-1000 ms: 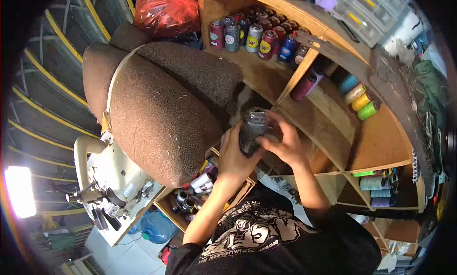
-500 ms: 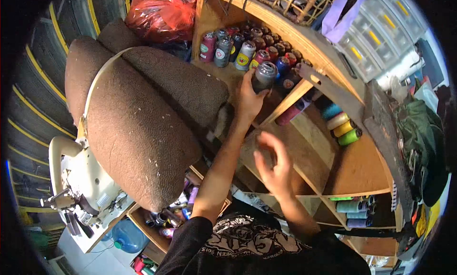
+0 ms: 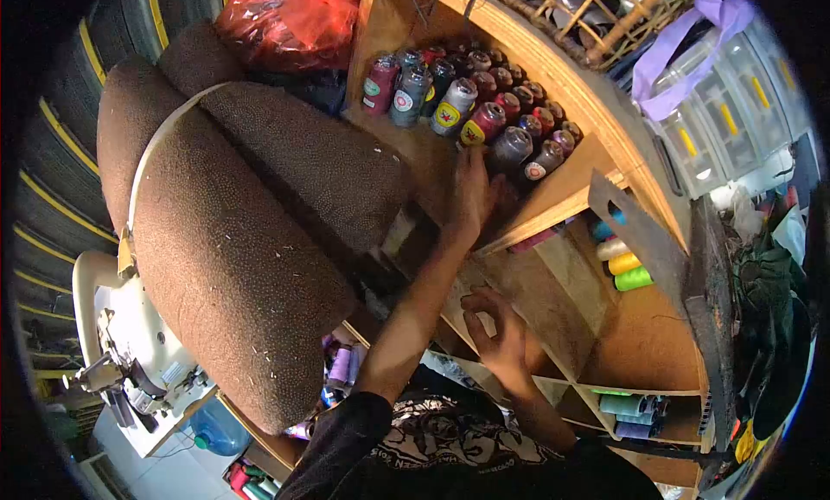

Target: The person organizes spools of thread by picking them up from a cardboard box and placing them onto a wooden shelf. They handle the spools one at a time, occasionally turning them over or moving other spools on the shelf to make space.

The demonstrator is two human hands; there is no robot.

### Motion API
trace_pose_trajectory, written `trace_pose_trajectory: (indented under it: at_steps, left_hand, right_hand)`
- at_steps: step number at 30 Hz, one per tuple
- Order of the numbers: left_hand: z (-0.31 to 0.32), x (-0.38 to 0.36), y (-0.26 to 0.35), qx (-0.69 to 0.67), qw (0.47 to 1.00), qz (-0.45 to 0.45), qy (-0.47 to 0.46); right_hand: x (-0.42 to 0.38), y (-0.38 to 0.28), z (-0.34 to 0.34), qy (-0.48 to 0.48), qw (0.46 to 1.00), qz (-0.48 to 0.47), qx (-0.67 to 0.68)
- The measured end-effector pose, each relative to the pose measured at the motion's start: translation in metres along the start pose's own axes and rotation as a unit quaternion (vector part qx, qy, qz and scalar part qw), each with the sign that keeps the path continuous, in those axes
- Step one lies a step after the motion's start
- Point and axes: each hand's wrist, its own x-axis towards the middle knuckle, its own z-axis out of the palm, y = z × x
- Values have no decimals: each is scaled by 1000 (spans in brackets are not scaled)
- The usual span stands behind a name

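Note:
My left hand point(image 3: 472, 197) reaches into the upper compartment, its fingers apart. Its fingertips are right beside a dark grey thread cone point(image 3: 512, 145), which stands at the front of the rows. Just behind the fingers is a maroon thread cone point(image 3: 486, 121) with a yellow label. A light grey thread cone point(image 3: 455, 106) stands to its left. Lower down, in front of the shelving, my right hand point(image 3: 501, 331) has its thumb and fingers curved into a loose ring around nothing.
A large brown textured bundle point(image 3: 233, 240) with a pale strap fills the left side, above a white sewing machine point(image 3: 130, 336). Wooden shelving point(image 3: 553, 210) holds more thread cones point(image 3: 627, 266). A grey metal plate point(image 3: 635, 227) juts out at right. Clear drawers point(image 3: 726, 124) stand beyond.
My left hand has brought the dark grey cone down to the front of the rows and its fingers have loosened. My right hand has dropped slightly, its fingers curling more.

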Motion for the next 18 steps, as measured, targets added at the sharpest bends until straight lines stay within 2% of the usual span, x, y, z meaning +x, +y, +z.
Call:
trace_pose_trajectory:
  at_steps: [1,3,5,7,10,13,18]
  left_hand:
    - [1,0,0,20,1000,11,10]
    - [9,-1,-9,-34,999,-34,9]
    - [13,-2,-17,-21,998,-53,-9]
    - [2,-2,0,57,996,-53,-47]
    - [-5,1,8,90,991,-50,-84]
    - [-4,-2,8,88,991,-72,-64]
    - [0,-4,4,98,995,-15,8]
  right_hand:
    - [2,1,1,-2,1000,-5,4]
    - [5,-10,2,-21,1000,-2,16]
    - [5,-12,6,-28,999,-2,20]
    - [-2,-7,10,-24,1000,-1,16]
    - [-3,-13,11,-46,999,9,16]
    - [-7,-9,12,-43,999,23,18]
    - [-9,-10,9,-19,999,29,36]
